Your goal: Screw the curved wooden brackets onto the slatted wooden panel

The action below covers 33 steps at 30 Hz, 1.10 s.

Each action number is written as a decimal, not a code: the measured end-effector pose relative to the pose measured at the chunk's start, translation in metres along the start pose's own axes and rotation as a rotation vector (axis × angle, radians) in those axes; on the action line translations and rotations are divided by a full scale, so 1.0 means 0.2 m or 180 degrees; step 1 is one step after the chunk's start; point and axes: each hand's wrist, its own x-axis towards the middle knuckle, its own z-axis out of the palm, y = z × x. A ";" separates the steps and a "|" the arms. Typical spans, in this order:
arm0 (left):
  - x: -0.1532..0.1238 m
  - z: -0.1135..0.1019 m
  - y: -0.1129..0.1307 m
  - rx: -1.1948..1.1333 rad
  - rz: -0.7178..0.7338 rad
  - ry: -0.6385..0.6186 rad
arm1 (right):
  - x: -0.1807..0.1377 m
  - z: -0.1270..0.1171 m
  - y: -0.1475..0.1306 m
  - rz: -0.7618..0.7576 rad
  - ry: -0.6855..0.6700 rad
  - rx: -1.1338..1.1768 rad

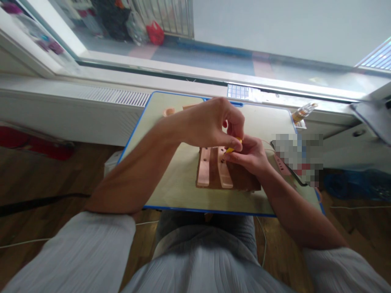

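As they are hovering over the far edge of the brown slatted wooden board (214, 173), the left hand (210, 122) and right hand (249, 156) are both pinching a small yellow piece (232, 149), which is lying crosswise between their fingertips, the right hand sitting nearer the board

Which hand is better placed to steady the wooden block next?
Likely right: the right hand rests against the wooden block beside the yellow piece, while the left hand arches above, fingertips on that piece.
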 end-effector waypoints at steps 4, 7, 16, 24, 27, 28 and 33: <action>0.00 0.00 -0.01 -0.0061 0.0014 0.0004 | -0.01 -0.02 0.01 -0.0049 -0.0084 -0.0405; -0.01 0.00 -0.02 -0.0006 0.0009 0.0082 | -0.02 -0.02 0.01 -0.0154 -0.0196 -0.0776; -0.14 -0.03 -0.03 -0.0285 -0.0268 0.1029 | -0.09 0.05 0.00 -0.0842 0.0323 -0.1960; -0.38 0.10 -0.22 -0.0181 -0.0976 0.2049 | -0.12 0.14 -0.04 -0.0995 0.0688 -0.2303; -0.47 0.11 -0.30 0.0254 -0.1419 0.2307 | -0.13 0.14 -0.09 -0.0986 0.0963 -0.2283; -0.49 0.11 -0.32 0.0446 -0.1623 0.2368 | -0.14 0.14 -0.11 -0.0970 0.1050 -0.2263; -0.54 0.05 -0.43 0.0929 -0.2007 0.2469 | -0.28 0.10 -0.13 -0.0855 0.1463 -0.2158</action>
